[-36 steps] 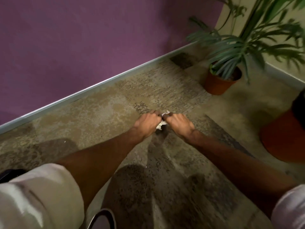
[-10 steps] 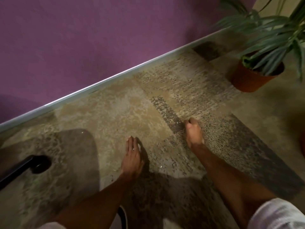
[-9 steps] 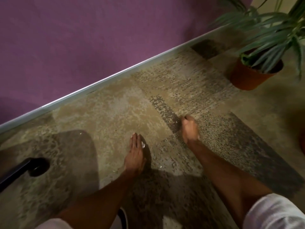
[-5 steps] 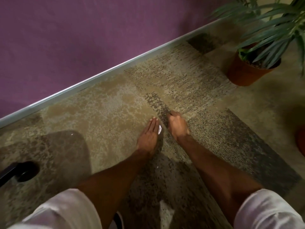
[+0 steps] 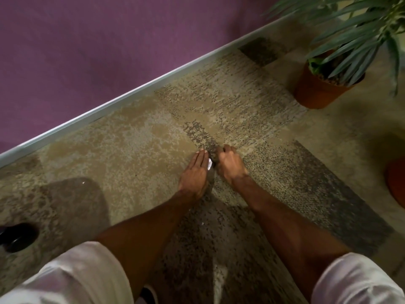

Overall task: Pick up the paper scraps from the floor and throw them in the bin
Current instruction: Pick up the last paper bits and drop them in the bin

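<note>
Hands meet low over the mottled beige and brown carpet floor [image 5: 135, 150], side by side near the middle of the view. The left hand [image 5: 195, 172] lies flat with its fingers straight and together, edge down, and a small white paper scrap [image 5: 210, 164] shows at its inner edge, between the two hands. The right hand [image 5: 230, 164] is curled, fingers bent toward the scrap; whether it grips the paper I cannot tell. Another tiny white fleck [image 5: 203, 223] lies on the carpet between the forearms. A terracotta-coloured pot with a green leafy plant [image 5: 315, 88] stands at the far right, near the purple wall [image 5: 87, 40]
</note>
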